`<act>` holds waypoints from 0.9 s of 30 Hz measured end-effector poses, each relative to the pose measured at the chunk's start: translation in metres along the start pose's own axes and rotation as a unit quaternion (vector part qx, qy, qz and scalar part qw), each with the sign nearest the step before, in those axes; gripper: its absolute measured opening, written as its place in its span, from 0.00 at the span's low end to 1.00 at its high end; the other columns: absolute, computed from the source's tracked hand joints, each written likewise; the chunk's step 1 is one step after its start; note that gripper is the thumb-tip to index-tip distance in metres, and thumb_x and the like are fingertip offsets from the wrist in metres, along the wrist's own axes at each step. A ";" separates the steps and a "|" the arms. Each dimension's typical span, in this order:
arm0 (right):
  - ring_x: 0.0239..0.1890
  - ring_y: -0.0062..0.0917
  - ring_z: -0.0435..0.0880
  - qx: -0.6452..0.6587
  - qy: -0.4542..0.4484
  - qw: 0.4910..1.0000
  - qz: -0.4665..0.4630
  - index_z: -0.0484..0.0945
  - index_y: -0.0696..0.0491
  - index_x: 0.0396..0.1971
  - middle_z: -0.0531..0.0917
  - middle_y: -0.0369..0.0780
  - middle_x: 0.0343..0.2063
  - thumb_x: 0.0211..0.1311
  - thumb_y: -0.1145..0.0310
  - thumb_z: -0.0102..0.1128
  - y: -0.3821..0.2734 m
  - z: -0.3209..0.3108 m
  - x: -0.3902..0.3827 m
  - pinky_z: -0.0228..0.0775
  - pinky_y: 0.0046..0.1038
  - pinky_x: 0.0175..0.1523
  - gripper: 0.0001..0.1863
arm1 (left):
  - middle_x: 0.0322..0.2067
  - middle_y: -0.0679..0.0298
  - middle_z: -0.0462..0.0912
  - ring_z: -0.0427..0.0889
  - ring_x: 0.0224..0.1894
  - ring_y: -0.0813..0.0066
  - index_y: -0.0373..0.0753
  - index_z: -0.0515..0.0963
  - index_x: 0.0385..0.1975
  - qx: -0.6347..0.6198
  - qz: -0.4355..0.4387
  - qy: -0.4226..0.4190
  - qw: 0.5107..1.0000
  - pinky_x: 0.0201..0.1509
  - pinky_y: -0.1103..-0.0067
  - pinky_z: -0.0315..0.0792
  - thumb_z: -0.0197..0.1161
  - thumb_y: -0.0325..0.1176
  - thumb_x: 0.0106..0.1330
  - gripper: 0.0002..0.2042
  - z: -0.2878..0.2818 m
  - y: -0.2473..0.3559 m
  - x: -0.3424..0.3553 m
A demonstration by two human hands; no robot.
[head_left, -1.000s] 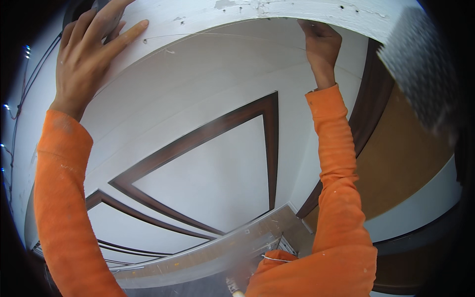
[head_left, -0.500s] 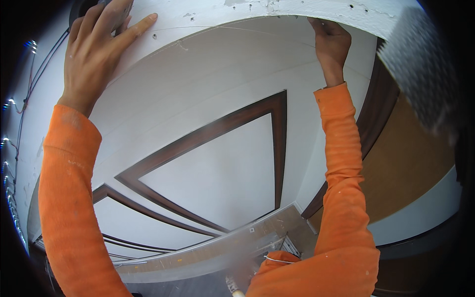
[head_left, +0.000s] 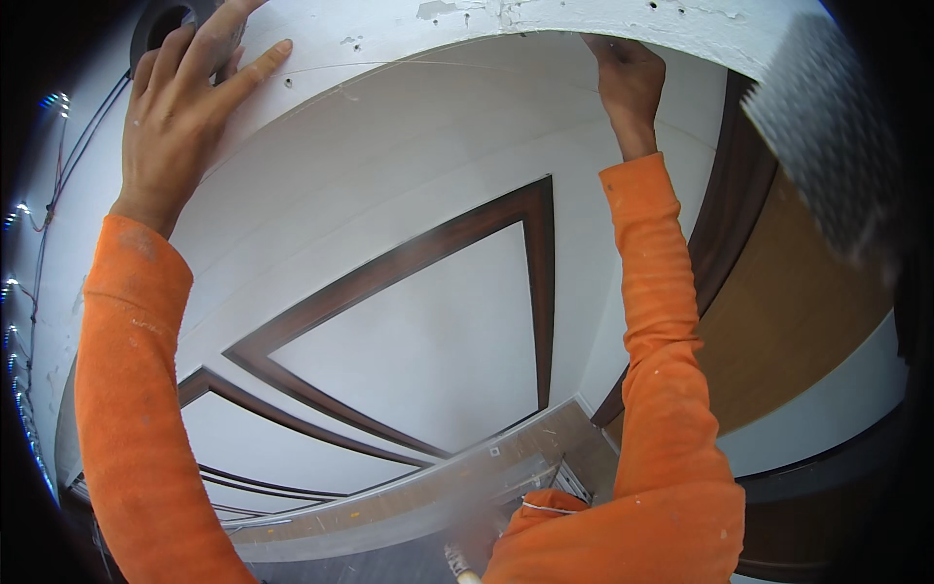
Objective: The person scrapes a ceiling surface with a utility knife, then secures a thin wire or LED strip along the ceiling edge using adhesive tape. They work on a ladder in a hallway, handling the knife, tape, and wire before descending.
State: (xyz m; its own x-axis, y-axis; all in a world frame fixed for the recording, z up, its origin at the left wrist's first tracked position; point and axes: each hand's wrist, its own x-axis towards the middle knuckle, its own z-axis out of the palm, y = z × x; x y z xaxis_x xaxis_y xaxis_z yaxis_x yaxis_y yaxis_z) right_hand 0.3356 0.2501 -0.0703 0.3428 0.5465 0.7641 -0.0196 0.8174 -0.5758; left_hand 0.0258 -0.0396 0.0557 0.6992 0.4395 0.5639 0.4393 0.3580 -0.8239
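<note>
I am reaching overhead with both arms in orange sleeves, toward a white plastered band [head_left: 545,24] that arcs across the top of my view, from about ten o'clock to two o'clock. A thin taut string [head_left: 438,64] lies along the lower edge of that band, its long axis running nearly level from my left hand to my right. My left hand [head_left: 190,117] sits at about ten o'clock, palm flat against the white surface, fingers spread apart and straight, the forefinger pointing toward one o'clock, where the string begins just beyond its tip. My right hand [head_left: 630,83] is at about one o'clock, fingers drawn together and pinched at the band's edge, where the string's far end meets them; whether the string is actually gripped there is too small to tell. So the string lies between my hands, toward three o'clock from the left fingers and toward nine o'clock from the right, and the right hand is the one closest upon it. Below, at six o'clock, hangs a white panelled ceiling [head_left: 428,331] with dark brown triangular trim [head_left: 530,209]. A round dark opening [head_left: 161,24] sits just above my left hand, at eleven o'clock.
</note>
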 end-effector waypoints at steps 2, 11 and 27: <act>0.17 0.17 0.67 0.010 -0.004 1.000 0.005 0.89 0.57 0.34 0.74 0.31 0.13 0.61 0.61 0.72 0.004 -0.001 0.002 0.63 0.26 0.28 0.13 | 0.65 0.82 0.72 0.76 0.58 0.73 0.69 0.81 0.54 0.000 0.004 0.002 1.000 0.67 0.74 0.73 0.68 0.29 0.63 0.23 -0.002 0.000 0.001; 0.19 0.19 0.70 -0.021 -0.025 0.999 -0.006 0.88 0.59 0.36 0.78 0.34 0.16 0.62 0.59 0.72 0.009 0.002 0.008 0.65 0.27 0.30 0.16 | 0.74 0.76 0.57 0.75 0.65 0.66 0.64 0.74 0.63 -0.037 0.011 -0.085 0.996 0.60 0.80 0.81 0.62 0.14 0.62 0.34 -0.016 -0.001 0.008; 0.25 0.24 0.79 -0.013 -0.043 0.998 0.032 0.89 0.58 0.39 0.84 0.39 0.21 0.62 0.56 0.70 0.021 -0.007 0.012 0.73 0.29 0.38 0.18 | 0.70 0.73 0.65 0.71 0.68 0.64 0.55 0.83 0.56 -0.077 -0.072 -0.142 0.984 0.55 0.78 0.86 0.62 0.20 0.66 0.22 -0.037 0.022 0.014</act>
State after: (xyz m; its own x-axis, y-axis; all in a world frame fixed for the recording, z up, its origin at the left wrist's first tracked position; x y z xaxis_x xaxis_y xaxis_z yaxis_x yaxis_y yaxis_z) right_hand 0.3461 0.2721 -0.0750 0.2591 0.6125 0.7468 -0.0135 0.7754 -0.6313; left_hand 0.0668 -0.0561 0.0433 0.4476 0.6138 0.6503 0.6182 0.3130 -0.7210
